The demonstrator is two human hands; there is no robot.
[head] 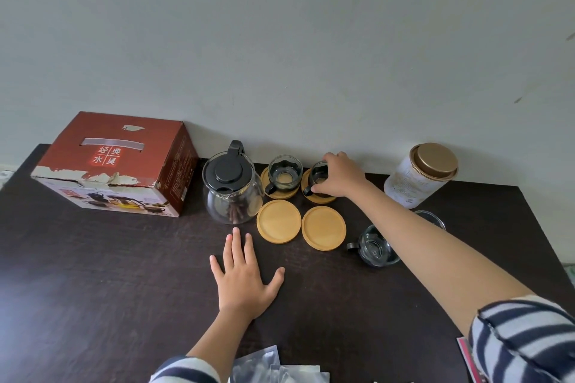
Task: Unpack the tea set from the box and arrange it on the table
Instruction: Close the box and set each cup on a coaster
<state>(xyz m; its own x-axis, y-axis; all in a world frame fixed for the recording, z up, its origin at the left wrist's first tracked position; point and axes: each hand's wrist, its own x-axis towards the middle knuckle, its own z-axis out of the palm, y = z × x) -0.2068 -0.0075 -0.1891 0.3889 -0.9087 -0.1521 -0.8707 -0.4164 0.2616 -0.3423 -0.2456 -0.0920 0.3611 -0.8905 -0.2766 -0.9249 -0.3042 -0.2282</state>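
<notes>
A glass cup with a dark handle (318,179) stands on a wooden coaster (323,198) just right of the frame's centre, and the right hand (337,177) curls over its rim from the right, fingers and thumb gripping it. Just left, a second cup (284,173) sits on its own coaster (273,193). Below these lie two bare coasters (278,221) (324,228) side by side. A glass teapot with a black lid (231,188) stands left of the cups, and the red box (119,165) sits at the left against the wall. Another cup (375,246) rests on the dark table (93,274) beside the right forearm. The left hand (244,274) lies flat, fingers spread, on the table below the teapot, holding nothing. A white jar with a gold lid (420,176) stands at the right.
</notes>
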